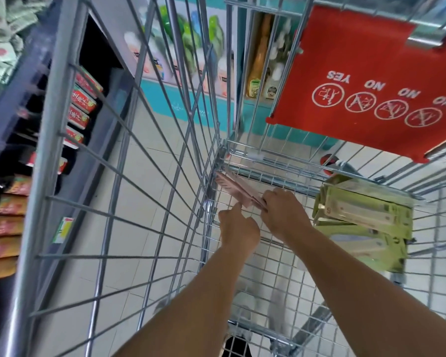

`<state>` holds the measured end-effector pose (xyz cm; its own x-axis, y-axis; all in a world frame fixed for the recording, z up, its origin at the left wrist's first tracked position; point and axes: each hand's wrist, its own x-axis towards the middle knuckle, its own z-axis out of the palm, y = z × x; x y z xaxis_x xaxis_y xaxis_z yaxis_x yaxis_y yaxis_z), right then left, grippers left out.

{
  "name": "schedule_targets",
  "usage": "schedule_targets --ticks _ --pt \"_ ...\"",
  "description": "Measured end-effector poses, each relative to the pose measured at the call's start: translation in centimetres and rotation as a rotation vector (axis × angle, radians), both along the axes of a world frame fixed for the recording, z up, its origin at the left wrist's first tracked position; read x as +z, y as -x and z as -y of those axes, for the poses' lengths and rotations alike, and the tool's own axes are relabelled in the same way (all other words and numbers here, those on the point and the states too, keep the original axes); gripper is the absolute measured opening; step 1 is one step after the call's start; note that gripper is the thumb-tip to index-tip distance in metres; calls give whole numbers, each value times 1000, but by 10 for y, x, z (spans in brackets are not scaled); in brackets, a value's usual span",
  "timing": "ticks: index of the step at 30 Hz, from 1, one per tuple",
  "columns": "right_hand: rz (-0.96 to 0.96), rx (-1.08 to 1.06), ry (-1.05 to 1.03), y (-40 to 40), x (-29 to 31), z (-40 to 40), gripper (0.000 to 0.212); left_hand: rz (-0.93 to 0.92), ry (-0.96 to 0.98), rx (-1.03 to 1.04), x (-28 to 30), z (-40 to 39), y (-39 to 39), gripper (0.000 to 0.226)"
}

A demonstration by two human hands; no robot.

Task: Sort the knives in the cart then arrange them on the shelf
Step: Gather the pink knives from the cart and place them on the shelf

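Knife packs sit on the floor of the wire cart, with the green packs piled at about 3 o'clock from the hands and a pink pack wedged into the far corner at roughly 11 o'clock. Right hand has its fingers curled round the near end of that pink pack. Left hand is mostly curled, index finger poking out to touch the pack's edge, holding nothing.
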<state>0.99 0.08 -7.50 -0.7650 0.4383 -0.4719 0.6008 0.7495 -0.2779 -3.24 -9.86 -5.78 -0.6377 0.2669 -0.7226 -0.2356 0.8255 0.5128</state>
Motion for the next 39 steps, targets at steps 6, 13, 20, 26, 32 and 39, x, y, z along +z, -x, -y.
schedule_targets --ticks 6,13,20,26,32,39 --pt "14 -49 17 0 -1 13 25 19 -3 85 2 -4 -2 44" --pt "-34 -272 439 -15 27 24 32 98 -73 237 8 -2 0 29" --pt "-183 -553 476 -49 73 52 20 78 -168 359 55 8 -18 19" --pt "-291 -637 331 -70 135 88 14 -64 -298 236 122 37 -39 15" --pt "-439 -657 220 -82 224 152 9 -190 -416 -49 207 101 -51 32" --pt "-595 -663 156 -81 323 224 9 -425 -521 -139 307 189 -41 31"
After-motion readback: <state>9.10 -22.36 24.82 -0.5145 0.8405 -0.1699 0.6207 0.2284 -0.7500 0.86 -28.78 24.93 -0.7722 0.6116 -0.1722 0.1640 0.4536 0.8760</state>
